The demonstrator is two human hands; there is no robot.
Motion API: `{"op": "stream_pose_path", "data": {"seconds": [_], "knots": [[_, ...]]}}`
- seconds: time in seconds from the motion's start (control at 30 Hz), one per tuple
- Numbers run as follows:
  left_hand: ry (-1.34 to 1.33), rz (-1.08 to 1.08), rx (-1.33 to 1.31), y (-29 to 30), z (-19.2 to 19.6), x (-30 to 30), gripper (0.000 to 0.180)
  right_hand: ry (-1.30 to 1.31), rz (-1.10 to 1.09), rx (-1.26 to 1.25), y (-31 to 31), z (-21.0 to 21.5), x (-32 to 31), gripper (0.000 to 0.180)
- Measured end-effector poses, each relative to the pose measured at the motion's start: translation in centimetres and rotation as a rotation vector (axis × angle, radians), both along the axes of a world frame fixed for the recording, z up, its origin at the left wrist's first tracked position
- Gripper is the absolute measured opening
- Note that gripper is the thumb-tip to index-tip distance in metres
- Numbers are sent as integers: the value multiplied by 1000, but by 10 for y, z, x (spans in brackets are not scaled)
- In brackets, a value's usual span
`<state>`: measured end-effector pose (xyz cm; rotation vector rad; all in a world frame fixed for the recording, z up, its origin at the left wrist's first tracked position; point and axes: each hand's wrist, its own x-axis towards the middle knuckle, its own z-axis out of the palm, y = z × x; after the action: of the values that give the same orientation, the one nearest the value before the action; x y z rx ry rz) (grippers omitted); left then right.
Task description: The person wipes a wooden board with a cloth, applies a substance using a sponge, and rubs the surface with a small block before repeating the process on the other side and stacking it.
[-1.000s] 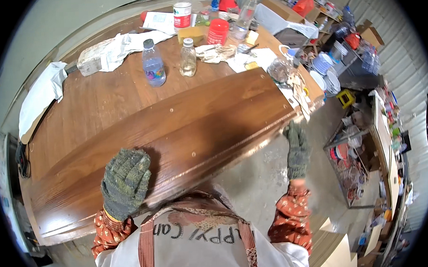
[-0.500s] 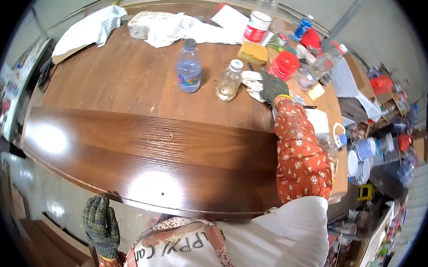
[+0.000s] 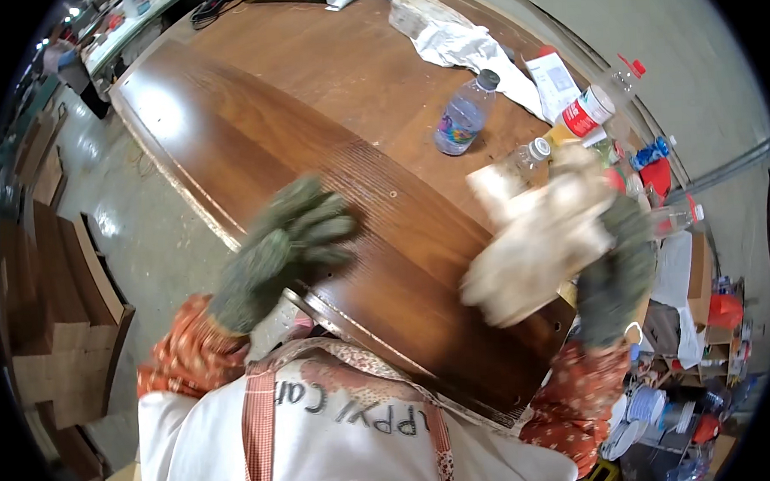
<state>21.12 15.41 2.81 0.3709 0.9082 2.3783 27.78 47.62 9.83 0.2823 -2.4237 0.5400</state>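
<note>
Hovering nearest the apron, left hand (image 3: 286, 245) in a green knit glove, fingers spread and apart, gripping nothing, blurred, just over the near rim of the curved wooden panel (image 3: 313, 158). Cannot tell whether the palm touches the wood.

Clamped on a pale crumpled rag (image 3: 540, 238) at the near right, right hand (image 3: 614, 269), also gloved, fingers closed around the rag's right side. Held over the right end of the panel, bunched into a loose wad, with a flap sticking up toward the bottles; contact with the wood unclear through the blur.

Judging by the folds: soft, light, limp cloth, no fragility, easy to crush into the palm. Best taken as a wad in the full fist rather than by a corner, so that no loose tail drags. Possibly damp or stained, so likely a little slick against the knit glove.

Looking heavy, stiff and glossy by contrast, the panel: smooth dark finish with bright glare, slippery under a glove, best gripped at its edges.

Standing farther off on the brown tabletop (image 3: 326, 62): a clear plastic water bottle (image 3: 464, 117) upright, a small glass bottle (image 3: 526, 159) just beside the rag, a white-capped can with a red label (image 3: 581, 116), and a white cloth (image 3: 462, 44) spread beyond.
</note>
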Motion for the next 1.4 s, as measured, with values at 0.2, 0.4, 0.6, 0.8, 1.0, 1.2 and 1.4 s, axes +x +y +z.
{"op": "stream_pose_path", "data": {"seconds": [0.2, 0.4, 0.6, 0.8, 1.0, 1.2, 1.4], "knots": [[-417, -313, 299, 65, -33, 0, 37, 46, 634, 494, -116, -54, 18, 42], [440, 128, -121, 33, 10, -23, 37, -7, 317, 51, -73, -34, 7, 47], [1775, 467, -874, 82, 13, -28, 50, -521, -35, 253, -33, -89, -52, 47], [2116, 682, -1057, 49, -53, -77, 33, -426, -63, 623, 0, -149, -36, 37], [985, 620, -2196, -184, -55, -228, 45, -516, -147, 468, -35, -124, -44, 29], [1837, 602, -1195, -22, -91, -120, 51, -438, -170, 335, -37, -127, -46, 30], [1892, 614, -448, 73, -75, -49, 30, -361, -214, 303, -20, -139, -36, 30]]}}
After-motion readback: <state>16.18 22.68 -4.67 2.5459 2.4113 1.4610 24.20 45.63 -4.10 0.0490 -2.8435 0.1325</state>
